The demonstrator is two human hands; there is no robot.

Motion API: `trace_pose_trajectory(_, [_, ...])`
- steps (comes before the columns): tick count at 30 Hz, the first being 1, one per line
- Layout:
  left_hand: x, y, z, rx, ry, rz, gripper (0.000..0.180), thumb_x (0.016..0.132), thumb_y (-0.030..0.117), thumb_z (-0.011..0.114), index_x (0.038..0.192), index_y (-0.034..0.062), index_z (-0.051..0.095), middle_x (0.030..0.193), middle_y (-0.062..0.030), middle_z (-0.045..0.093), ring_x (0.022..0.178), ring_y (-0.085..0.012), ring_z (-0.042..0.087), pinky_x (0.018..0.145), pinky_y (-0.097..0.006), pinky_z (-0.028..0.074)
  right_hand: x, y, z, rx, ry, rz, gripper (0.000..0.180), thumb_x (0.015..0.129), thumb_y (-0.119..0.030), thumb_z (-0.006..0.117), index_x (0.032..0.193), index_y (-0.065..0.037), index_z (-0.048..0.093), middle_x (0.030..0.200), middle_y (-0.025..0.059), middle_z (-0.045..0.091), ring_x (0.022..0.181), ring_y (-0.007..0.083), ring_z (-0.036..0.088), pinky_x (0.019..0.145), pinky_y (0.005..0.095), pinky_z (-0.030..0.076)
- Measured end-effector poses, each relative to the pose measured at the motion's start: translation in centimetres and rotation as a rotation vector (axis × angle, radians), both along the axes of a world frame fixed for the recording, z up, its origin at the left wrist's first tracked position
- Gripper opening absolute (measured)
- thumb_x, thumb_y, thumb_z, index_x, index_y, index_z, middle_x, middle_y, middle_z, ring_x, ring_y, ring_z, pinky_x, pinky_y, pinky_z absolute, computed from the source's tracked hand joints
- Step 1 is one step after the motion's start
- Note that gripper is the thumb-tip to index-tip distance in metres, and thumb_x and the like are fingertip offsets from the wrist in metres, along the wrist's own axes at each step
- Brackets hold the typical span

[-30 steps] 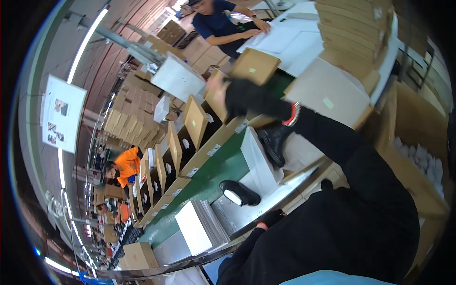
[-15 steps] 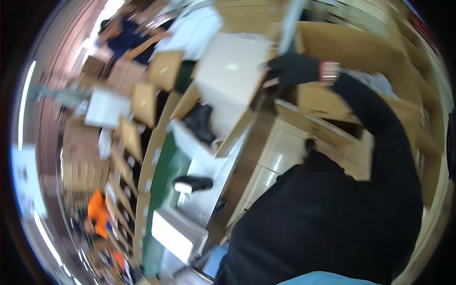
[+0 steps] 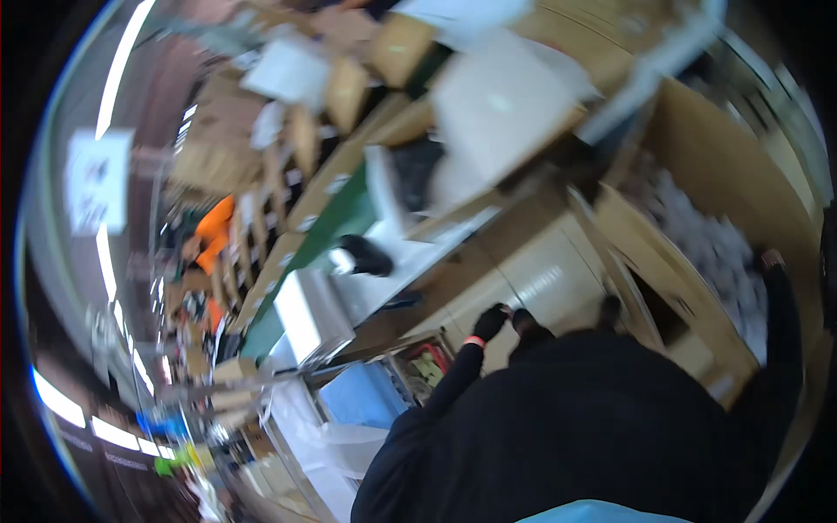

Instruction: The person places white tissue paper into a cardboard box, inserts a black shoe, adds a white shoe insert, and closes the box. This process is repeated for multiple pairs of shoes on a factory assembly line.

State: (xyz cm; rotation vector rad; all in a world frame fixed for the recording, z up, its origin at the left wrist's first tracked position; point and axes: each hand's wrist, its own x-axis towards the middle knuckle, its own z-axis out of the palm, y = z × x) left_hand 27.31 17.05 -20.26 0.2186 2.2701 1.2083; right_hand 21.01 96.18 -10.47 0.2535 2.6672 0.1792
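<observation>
My right hand (image 3: 771, 259) is down inside a large cardboard box (image 3: 645, 231), by the crumpled white paper (image 3: 706, 235) that fills it. Its fingers are too dark and blurred to read. In a dark glove with a reddish band at the wrist, my left hand (image 3: 491, 323) hangs low over the pale tiled floor, touching nothing that I can make out; its fingers are smeared. On the bench to the left stands an open shoebox (image 3: 394, 196) lined with white paper, a black shoe (image 3: 420, 174) inside. A second black shoe (image 3: 366, 256) with a white patch lies nearer on the bench.
A white box (image 3: 309, 318) sits at the bench's near end. Below it are a blue bin or cloth (image 3: 362, 397) and white sheeting (image 3: 314, 444). Past the green bench strip (image 3: 344, 205) are several cartons and a person in orange (image 3: 214, 231).
My view has swung, bringing the large box closer on the right. My right hand has left the shoebox's edge and gone into the large box. My left hand has come into view.
</observation>
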Motion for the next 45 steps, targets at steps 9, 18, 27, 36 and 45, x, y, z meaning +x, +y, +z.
trace_pose_trajectory(9, [3.0, -2.0, 13.7, -0.613, 0.422, 0.236, 0.116, 0.070, 0.037, 0.079, 0.151, 0.0084, 0.003, 0.151, -0.0325, 0.010, 0.140, -0.0496, 0.012, 0.111, -0.052, 0.025, 2.9, 8.8, -12.2, -0.087, -0.124, 0.046, 0.063, 0.080, -0.038, 0.063, 0.131, -0.005, 0.047, 0.134, 0.0171, 0.051, 0.121, 0.0330, 0.050, 0.101, 0.0425, 0.042])
trace_pose_trajectory(18, [-4.0, -7.6, 49.7, -1.292, 1.305, 0.922, 0.044, 0.075, 0.047, 0.072, 0.105, 0.0168, 0.062, 0.153, -0.0216, 0.018, 0.140, -0.0502, 0.009, 0.109, -0.064, 0.009, 6.4, 6.4, -18.5, -0.122, -0.317, 0.087, 0.081, 0.052, -0.046, 0.080, 0.115, 0.000, 0.059, 0.117, 0.0237, 0.059, 0.112, 0.0384, 0.055, 0.094, 0.0445, 0.047])
trace_pose_trajectory(27, [-4.9, -12.2, 40.9, -0.996, 1.168, 0.523, 0.044, 0.080, 0.031, 0.069, 0.114, 0.0047, 0.061, 0.140, -0.0210, 0.045, 0.126, -0.0424, 0.041, 0.105, -0.050, 0.032, 7.5, 6.9, -17.5, -0.124, -0.055, -0.070, 0.093, 0.068, -0.052, 0.071, 0.137, 0.001, 0.037, 0.140, 0.0228, 0.039, 0.131, 0.0356, 0.036, 0.110, 0.0423, 0.028])
trace_pose_trajectory(36, [12.4, -1.2, 15.2, -0.716, -0.260, -0.143, 0.027, 0.090, 0.026, 0.055, 0.105, 0.0043, 0.061, 0.107, -0.0194, 0.059, 0.096, -0.0351, 0.059, 0.080, -0.043, 0.046, 5.8, 2.7, -10.3, -0.338, -0.015, -0.519, 0.101, 0.058, -0.042, 0.080, 0.140, -0.003, 0.036, 0.141, 0.0230, 0.040, 0.136, 0.0349, 0.034, 0.111, 0.0421, 0.031])
trace_pose_trajectory(45, [6.3, 6.6, 16.1, -0.553, -0.008, -0.210, 0.019, 0.092, 0.020, 0.050, 0.097, 0.0057, 0.062, 0.089, -0.0137, 0.063, 0.086, -0.0284, 0.062, 0.071, -0.040, 0.047, 5.0, -4.2, -5.7, 0.033, -0.123, -0.445, 0.089, 0.065, -0.054, 0.075, 0.136, -0.011, 0.042, 0.145, 0.0217, 0.034, 0.137, 0.0442, 0.026, 0.097, 0.0574, 0.043])
